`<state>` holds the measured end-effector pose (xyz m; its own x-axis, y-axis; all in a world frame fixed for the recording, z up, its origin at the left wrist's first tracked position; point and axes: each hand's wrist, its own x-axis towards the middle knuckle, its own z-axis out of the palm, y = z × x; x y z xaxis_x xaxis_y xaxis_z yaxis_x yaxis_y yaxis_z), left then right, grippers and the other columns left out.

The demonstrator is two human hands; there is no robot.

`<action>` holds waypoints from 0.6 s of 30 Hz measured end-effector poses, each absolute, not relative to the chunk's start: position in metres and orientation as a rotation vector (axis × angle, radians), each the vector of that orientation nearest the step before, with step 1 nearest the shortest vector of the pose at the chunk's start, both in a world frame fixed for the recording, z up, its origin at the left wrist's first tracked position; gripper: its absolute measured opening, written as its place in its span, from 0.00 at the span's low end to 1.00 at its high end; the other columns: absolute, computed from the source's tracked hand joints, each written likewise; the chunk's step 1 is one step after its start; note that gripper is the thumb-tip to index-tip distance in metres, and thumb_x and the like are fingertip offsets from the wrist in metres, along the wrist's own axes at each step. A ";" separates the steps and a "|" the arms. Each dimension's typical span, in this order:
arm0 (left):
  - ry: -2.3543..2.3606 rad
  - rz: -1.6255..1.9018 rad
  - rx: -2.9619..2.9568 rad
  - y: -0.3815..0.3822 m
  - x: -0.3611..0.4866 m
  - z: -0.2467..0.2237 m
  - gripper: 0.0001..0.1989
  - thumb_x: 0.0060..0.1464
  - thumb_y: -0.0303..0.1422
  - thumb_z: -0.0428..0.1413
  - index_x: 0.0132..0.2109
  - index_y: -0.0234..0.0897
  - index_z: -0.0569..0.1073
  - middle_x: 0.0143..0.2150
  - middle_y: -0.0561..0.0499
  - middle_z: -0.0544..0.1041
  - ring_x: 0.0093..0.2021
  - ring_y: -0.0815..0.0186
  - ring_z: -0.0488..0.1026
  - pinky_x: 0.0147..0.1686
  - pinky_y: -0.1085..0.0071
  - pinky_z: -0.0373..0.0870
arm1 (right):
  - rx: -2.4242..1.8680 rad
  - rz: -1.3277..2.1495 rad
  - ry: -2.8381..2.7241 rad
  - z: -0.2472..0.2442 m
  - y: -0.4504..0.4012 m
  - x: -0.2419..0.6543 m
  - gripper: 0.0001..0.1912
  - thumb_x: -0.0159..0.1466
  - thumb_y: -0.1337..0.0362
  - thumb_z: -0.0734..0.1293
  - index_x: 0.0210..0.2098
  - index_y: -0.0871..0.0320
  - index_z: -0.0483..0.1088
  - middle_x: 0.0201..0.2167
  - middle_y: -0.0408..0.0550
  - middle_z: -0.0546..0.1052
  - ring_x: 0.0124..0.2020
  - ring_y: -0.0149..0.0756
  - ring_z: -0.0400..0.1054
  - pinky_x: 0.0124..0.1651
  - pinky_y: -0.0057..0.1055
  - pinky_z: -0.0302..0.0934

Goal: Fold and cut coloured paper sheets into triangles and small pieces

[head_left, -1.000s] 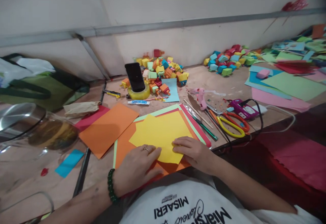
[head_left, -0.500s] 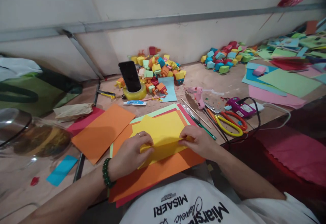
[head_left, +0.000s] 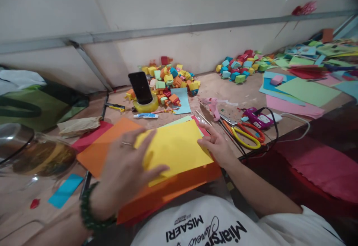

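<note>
A yellow sheet of paper (head_left: 179,147) lies flat and unfolded in front of me, on top of an orange sheet (head_left: 179,188) and other coloured sheets. My left hand (head_left: 130,160), blurred and wearing a dark green bead bracelet, hovers over the yellow sheet's left side with thumb and fingers spread. At the sheet's right edge is my right hand (head_left: 216,145), its thumb on top and other fingers at the edge, gripping the paper. Left of the stack, partly behind my left hand, is another orange sheet (head_left: 96,152).
Scissors (head_left: 247,136), a pink glue gun (head_left: 213,108) and a purple power strip (head_left: 257,118) lie to the right. A phone (head_left: 140,88) leans in a tape roll before piled paper cubes (head_left: 169,78). A glass jug (head_left: 41,156) stands left.
The yellow sheet's folded-up front edge has come down flat. My left hand has let go of it, risen and spread its fingers. My right hand stays at the right edge.
</note>
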<state>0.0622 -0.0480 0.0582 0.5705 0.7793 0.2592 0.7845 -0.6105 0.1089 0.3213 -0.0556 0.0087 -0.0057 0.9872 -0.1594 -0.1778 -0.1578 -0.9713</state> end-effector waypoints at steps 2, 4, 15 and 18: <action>-1.265 -0.210 -2.871 -0.063 0.090 0.042 0.30 0.54 0.51 0.57 0.58 0.38 0.67 0.51 0.38 0.72 0.50 0.49 0.70 0.45 0.56 0.70 | -1.234 1.394 -1.043 -0.004 -0.060 0.318 0.39 0.54 0.55 0.70 0.60 0.60 0.55 0.13 0.27 0.57 0.15 0.25 0.52 0.20 0.22 0.48; -1.251 0.039 -2.912 -0.071 0.113 0.035 0.13 0.60 0.39 0.53 0.48 0.37 0.72 0.42 0.42 0.75 0.42 0.54 0.73 0.37 0.62 0.71 | -1.298 1.380 -1.168 -0.016 -0.065 0.322 0.37 0.58 0.54 0.67 0.62 0.61 0.55 0.14 0.28 0.57 0.16 0.26 0.54 0.21 0.24 0.51; -1.496 0.006 -3.083 -0.053 0.100 0.028 0.12 0.63 0.33 0.47 0.48 0.38 0.72 0.45 0.45 0.77 0.41 0.60 0.76 0.39 0.65 0.71 | -1.226 0.508 -2.567 0.030 -0.066 0.364 0.34 0.53 0.57 0.76 0.58 0.52 0.68 0.63 0.55 0.65 0.66 0.52 0.55 0.64 0.51 0.54; -1.396 -0.063 -3.142 -0.051 0.099 0.019 0.18 0.59 0.38 0.53 0.55 0.39 0.69 0.55 0.42 0.74 0.50 0.56 0.74 0.44 0.63 0.72 | -1.139 0.556 -2.658 0.022 -0.062 0.354 0.32 0.55 0.58 0.75 0.58 0.54 0.68 0.60 0.56 0.70 0.63 0.49 0.60 0.63 0.51 0.55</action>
<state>0.0991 -0.0505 0.0193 0.6770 0.7309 -0.0862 0.7202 -0.6339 0.2820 0.3538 -0.0623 0.0219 -0.6844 0.7284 0.0317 0.6548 0.6331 -0.4128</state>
